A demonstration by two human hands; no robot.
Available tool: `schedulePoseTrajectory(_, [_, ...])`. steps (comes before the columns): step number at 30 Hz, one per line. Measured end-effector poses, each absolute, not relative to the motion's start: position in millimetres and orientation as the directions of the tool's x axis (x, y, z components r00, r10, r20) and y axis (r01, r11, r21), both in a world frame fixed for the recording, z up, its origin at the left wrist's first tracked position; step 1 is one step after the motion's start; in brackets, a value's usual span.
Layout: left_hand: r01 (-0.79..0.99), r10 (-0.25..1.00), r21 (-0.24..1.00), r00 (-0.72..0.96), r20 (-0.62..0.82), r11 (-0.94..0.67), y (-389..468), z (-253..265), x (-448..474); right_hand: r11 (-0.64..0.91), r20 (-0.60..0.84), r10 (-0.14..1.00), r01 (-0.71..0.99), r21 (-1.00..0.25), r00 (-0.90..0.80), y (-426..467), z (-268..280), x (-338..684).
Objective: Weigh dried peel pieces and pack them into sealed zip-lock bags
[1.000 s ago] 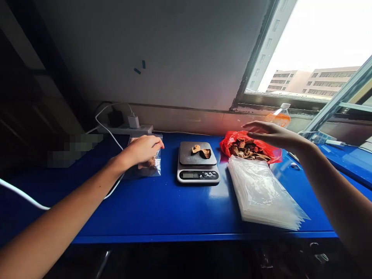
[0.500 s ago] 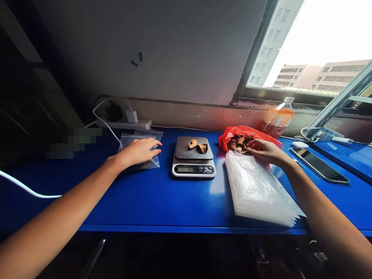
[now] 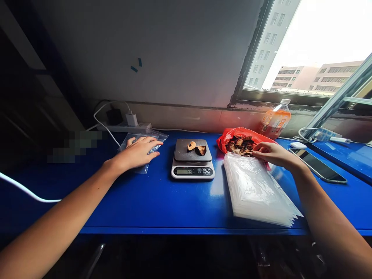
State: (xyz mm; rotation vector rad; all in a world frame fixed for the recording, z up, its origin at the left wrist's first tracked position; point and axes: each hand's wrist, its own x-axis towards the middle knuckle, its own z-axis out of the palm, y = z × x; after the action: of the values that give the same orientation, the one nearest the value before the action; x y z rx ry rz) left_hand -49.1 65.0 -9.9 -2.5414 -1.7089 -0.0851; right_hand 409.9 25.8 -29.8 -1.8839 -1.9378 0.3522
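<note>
My left hand [image 3: 136,153] lies with fingers spread on clear zip bags [image 3: 142,169] at the left of the table. In the middle, a digital kitchen scale [image 3: 193,172] bears two dried brown slices [image 3: 200,150] on its grey plate. My right hand [image 3: 269,153] is at the front right rim of a red plastic bag [image 3: 222,140] full of dried brown slices [image 3: 238,145]. Its thumb and fingers are pinched together; what is between them, if anything, cannot be made out. Just below it lies a stack of clear plastic bags [image 3: 258,190].
An orange drink bottle [image 3: 276,120] stands behind the red bag. To the right are a phone [image 3: 319,166] and a white earbud case [image 3: 298,145]. A power strip [image 3: 142,127] with a white charger [image 3: 131,119] and cable sits at the back left of the blue table [image 3: 139,209].
My right hand has drawn slightly right, off the middle of the dried slices. My left hand's fingers have spread on the zip bags, which shifted a little. The scale's reading has changed.
</note>
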Motion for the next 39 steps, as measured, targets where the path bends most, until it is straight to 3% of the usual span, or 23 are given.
schedulePoseTrajectory(3, [0.925, 0.923, -0.046, 0.38, 0.068, -0.377, 67, -14, -50, 0.04, 0.017, 0.999, 0.876, -0.48, -0.037, 30, -28, 408])
schedulePoseTrajectory(6, [0.926, 0.925, -0.053, 0.377, 0.051, -0.374, 66, -15, -48, 0.041, 0.028, 0.999, 0.883, -0.468, -0.031, 31, -25, 409])
schedulePoseTrajectory(14, [0.929, 0.929, -0.037, 0.369, 0.001, -0.369, 60, -10, -43, -0.003, -0.149, 0.982, 0.778, -0.628, -0.117, 22, -27, 417])
schedulePoseTrajectory(22, [0.927, 0.927, -0.027, 0.375, -0.015, -0.375, 58, -9, -41, 0.132, 0.047, 0.991, 0.818, -0.559, -0.127, 24, -25, 414])
schedulePoseTrajectory(30, [0.916, 0.917, -0.037, 0.4, 0.0, -0.4, 59, -11, -41, 0.111, 0.249, 0.966, 0.752, -0.649, 0.072, 33, -32, 420])
schedulePoseTrajectory(35, [0.917, 0.918, -0.04, 0.396, -0.004, -0.396, 60, -11, -41, 0.139, 0.242, 0.966, 0.608, -0.782, 0.089, 33, -35, 418])
schedulePoseTrajectory(39, [0.907, 0.908, -0.045, 0.419, 0.017, -0.418, 64, -15, -44, 0.145, 0.25, 0.963, 0.586, -0.797, 0.101, 33, -34, 415])
